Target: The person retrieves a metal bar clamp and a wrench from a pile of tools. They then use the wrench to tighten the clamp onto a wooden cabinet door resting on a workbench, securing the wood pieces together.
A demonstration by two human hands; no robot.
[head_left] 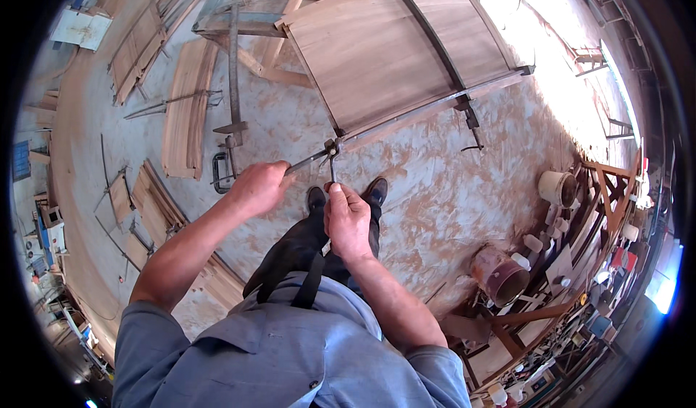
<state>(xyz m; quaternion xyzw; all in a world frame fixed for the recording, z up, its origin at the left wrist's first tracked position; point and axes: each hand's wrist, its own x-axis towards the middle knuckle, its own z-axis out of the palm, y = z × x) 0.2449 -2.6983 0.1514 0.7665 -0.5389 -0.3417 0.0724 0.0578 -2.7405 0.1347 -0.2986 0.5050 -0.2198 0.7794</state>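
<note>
A long bar clamp (308,161) runs along the near edge of a wide wooden panel (370,56). My left hand (262,188) is closed round the end of its bar, left of the panel's near corner. On the clamp's thin metal handle (333,169), just below its screw head, my right hand (349,223) is closed with thumb and fingers together. A second, dark bar clamp (428,31) lies across the panel, its screw end sticking out past the near edge.
Stacked boards (190,111) lie on the dusty floor to the left, with a black C-clamp (219,172) nearby. A long metal bar (233,67) stands beside the panel. On the right are a white bucket (557,188), a stained bucket (500,276) and a cluttered wooden rack (540,314).
</note>
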